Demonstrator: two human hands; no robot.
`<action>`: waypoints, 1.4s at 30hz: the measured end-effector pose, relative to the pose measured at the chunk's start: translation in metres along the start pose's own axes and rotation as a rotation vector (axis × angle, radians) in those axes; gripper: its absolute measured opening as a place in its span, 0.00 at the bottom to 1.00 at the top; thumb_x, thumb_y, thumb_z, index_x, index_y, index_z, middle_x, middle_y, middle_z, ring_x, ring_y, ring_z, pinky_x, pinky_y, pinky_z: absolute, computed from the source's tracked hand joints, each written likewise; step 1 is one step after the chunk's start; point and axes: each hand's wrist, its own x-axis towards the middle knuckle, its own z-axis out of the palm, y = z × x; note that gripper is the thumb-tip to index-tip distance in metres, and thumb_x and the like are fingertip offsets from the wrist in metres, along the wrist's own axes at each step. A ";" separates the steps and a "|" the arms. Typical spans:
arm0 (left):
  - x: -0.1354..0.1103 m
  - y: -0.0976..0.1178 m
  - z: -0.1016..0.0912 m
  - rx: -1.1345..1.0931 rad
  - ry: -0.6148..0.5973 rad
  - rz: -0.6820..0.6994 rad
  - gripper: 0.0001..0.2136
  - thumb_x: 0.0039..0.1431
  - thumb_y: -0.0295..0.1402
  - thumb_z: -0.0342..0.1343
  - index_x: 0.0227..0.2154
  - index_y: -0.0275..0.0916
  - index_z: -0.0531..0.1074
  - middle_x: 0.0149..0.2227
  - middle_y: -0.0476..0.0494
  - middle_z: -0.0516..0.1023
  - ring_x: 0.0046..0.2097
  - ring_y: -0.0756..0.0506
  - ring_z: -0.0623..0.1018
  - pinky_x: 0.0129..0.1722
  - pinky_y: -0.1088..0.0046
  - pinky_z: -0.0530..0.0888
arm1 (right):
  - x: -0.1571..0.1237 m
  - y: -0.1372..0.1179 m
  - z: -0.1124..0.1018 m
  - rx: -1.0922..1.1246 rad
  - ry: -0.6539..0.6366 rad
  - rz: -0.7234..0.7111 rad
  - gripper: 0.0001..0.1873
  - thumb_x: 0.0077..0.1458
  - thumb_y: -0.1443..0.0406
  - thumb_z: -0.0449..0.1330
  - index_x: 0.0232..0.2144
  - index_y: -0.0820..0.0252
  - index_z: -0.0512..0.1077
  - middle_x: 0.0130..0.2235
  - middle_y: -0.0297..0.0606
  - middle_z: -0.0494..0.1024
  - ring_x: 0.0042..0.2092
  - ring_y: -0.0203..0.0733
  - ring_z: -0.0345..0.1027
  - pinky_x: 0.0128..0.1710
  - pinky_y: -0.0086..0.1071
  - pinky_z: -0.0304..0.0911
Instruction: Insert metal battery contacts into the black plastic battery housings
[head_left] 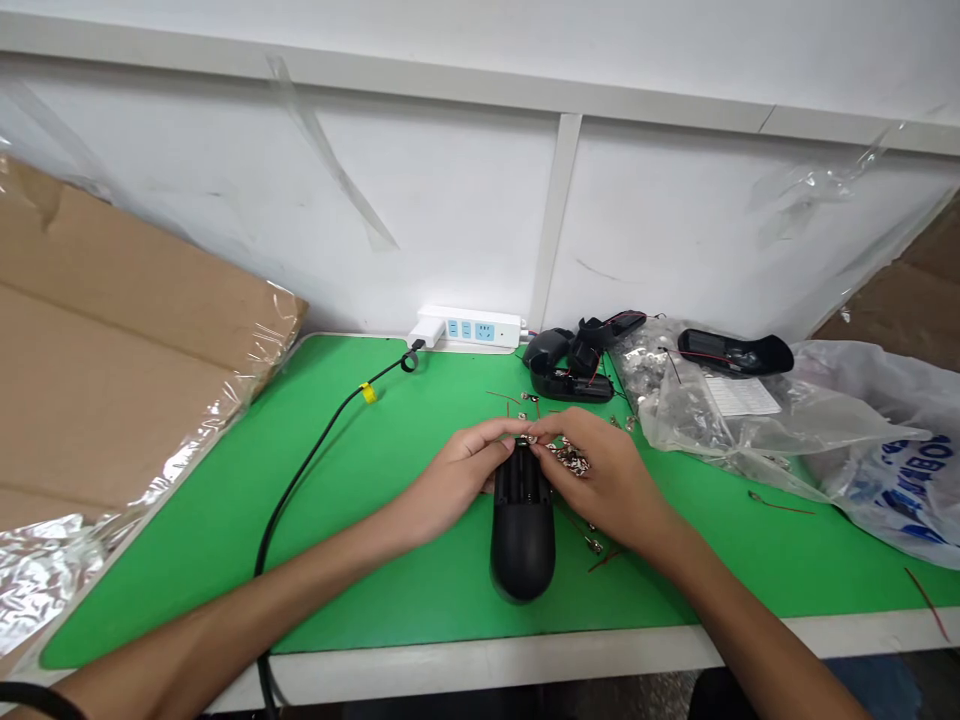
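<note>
Green mat [390,590] beneath you: your left hand [450,480] grasps the black casing [523,560] while your right hand [604,480] pinches a tiny metal clip [531,438] above its open end.

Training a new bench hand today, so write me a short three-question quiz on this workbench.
1. True or false: the black rounded plastic housing lies on the green work mat with its open end toward the wall.
2. Which is nearer the heap of small silver metal terminals: the left hand or the right hand?
3. Fill in the blank: the thin black cable carries a ___ band.

Key: 1. True. 2. The right hand. 3. Yellow.
</note>
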 end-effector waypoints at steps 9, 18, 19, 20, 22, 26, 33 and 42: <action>-0.014 0.001 0.004 0.257 0.061 0.309 0.17 0.72 0.44 0.53 0.56 0.44 0.75 0.49 0.44 0.80 0.48 0.43 0.76 0.45 0.68 0.69 | 0.003 -0.003 -0.005 -0.061 0.142 -0.062 0.05 0.68 0.69 0.60 0.44 0.56 0.75 0.41 0.39 0.74 0.44 0.43 0.70 0.44 0.37 0.69; -0.019 0.003 0.003 0.375 0.127 0.322 0.17 0.72 0.48 0.52 0.51 0.42 0.75 0.30 0.49 0.72 0.31 0.47 0.69 0.31 0.71 0.63 | 0.002 -0.006 -0.007 0.249 0.158 0.121 0.05 0.68 0.65 0.60 0.44 0.51 0.77 0.42 0.38 0.78 0.44 0.43 0.73 0.42 0.38 0.71; -0.016 0.003 0.003 0.373 0.121 0.311 0.16 0.72 0.47 0.52 0.50 0.42 0.75 0.32 0.48 0.74 0.33 0.46 0.71 0.32 0.71 0.65 | 0.002 -0.007 -0.007 0.256 0.127 0.127 0.06 0.68 0.65 0.60 0.44 0.51 0.77 0.43 0.38 0.78 0.44 0.43 0.73 0.43 0.38 0.71; -0.014 0.003 0.003 0.369 0.117 0.306 0.16 0.72 0.46 0.52 0.49 0.42 0.76 0.34 0.48 0.76 0.36 0.46 0.72 0.35 0.71 0.66 | 0.002 -0.008 -0.006 0.255 0.095 0.128 0.06 0.68 0.65 0.60 0.44 0.51 0.78 0.42 0.38 0.79 0.43 0.43 0.74 0.43 0.38 0.71; -0.012 0.003 0.003 0.355 0.109 0.308 0.16 0.73 0.45 0.51 0.49 0.41 0.77 0.38 0.47 0.78 0.40 0.45 0.74 0.40 0.70 0.69 | 0.002 -0.011 -0.006 0.252 0.036 0.132 0.06 0.68 0.65 0.61 0.43 0.52 0.78 0.40 0.36 0.79 0.41 0.40 0.74 0.42 0.37 0.69; -0.014 0.001 0.007 0.319 0.069 0.302 0.17 0.74 0.44 0.49 0.50 0.40 0.78 0.43 0.45 0.80 0.46 0.43 0.76 0.46 0.69 0.70 | 0.001 -0.019 -0.002 0.259 -0.025 0.172 0.05 0.66 0.67 0.62 0.40 0.53 0.79 0.35 0.32 0.78 0.35 0.38 0.71 0.37 0.34 0.66; -0.014 -0.006 0.009 0.231 0.042 0.255 0.17 0.74 0.43 0.50 0.52 0.40 0.77 0.47 0.44 0.81 0.49 0.42 0.77 0.50 0.68 0.71 | -0.001 -0.020 0.005 0.150 -0.057 0.097 0.07 0.63 0.71 0.62 0.39 0.54 0.78 0.35 0.34 0.79 0.39 0.41 0.72 0.38 0.35 0.65; -0.013 -0.005 0.010 0.226 0.028 0.240 0.16 0.73 0.43 0.50 0.50 0.39 0.78 0.45 0.44 0.81 0.48 0.41 0.76 0.49 0.68 0.70 | 0.000 -0.020 0.002 0.161 -0.029 0.122 0.09 0.62 0.72 0.61 0.40 0.53 0.78 0.34 0.34 0.79 0.37 0.41 0.72 0.37 0.35 0.66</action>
